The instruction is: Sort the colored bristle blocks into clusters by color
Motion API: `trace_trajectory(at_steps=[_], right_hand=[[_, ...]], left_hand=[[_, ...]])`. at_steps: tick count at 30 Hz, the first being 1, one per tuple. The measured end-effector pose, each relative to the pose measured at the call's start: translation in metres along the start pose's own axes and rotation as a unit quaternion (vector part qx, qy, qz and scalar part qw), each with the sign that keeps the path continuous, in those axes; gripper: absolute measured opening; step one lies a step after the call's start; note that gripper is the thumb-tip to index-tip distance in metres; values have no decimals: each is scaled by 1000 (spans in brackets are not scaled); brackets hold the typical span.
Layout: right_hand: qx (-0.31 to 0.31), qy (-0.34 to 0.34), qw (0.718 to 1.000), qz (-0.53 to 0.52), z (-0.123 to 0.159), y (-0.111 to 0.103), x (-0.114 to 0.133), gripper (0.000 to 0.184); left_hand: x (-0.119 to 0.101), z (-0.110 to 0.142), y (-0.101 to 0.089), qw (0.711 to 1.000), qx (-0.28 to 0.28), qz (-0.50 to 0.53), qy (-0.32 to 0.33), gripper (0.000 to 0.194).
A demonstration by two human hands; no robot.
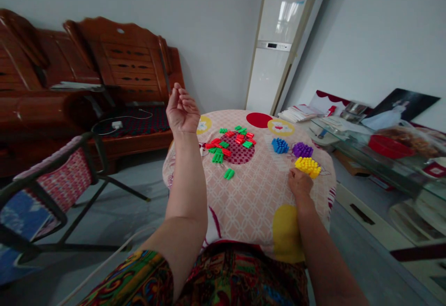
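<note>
My left hand [183,110] is raised in the air at the left side of the round table, palm turned toward me. Its fingers are curled together near the thumb, and I see nothing in it. My right hand [300,183] rests low at the near edge of a bundle of yellow plastic pegs [308,166], fingers closed; what they hold, if anything, is hidden. Behind that bundle sit a purple bundle [302,149] and a blue bundle [279,145]. Loose red pieces [226,152] and green pieces [218,157] lie scattered left of centre, with a green pair [229,174] nearer me.
A patterned cloth [251,203] covers the table. To the right stands a glass-topped cabinet [369,143] with papers, a red bowl and bags. A wooden sofa [125,64] and a folding chair [66,180] are on the left. A tall white appliance [272,73] stands behind.
</note>
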State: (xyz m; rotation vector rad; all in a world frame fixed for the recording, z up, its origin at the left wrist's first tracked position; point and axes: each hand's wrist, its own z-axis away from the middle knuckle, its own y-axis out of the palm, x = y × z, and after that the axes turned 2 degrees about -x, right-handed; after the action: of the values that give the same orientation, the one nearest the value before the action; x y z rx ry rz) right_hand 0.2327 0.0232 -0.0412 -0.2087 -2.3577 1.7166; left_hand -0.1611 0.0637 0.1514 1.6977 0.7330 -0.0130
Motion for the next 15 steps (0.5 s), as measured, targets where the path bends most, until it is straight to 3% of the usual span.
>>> trace_trajectory(at_steps=[3, 7, 10, 12, 15], right_hand=[[0, -2, 1000, -3, 1, -1, 1, 33], [-6, -1, 1000, -5, 2, -4, 2, 29], [-3, -6, 1000, -1, 3, -5, 3, 26], [-4, -7, 1000, 0, 3, -6, 3, 27], [-10, -6, 1000, -1, 4, -5, 3, 27]], left_hand=[[10, 14, -14, 997, 10, 12, -71, 28], [43, 45, -69, 988, -60, -76, -117, 14], [65, 69, -108, 963, -89, -176, -184, 6], [76, 79, -120, 936, -62, -271, -214, 15], [89, 87, -122, 899, -2, -388, -202, 22]])
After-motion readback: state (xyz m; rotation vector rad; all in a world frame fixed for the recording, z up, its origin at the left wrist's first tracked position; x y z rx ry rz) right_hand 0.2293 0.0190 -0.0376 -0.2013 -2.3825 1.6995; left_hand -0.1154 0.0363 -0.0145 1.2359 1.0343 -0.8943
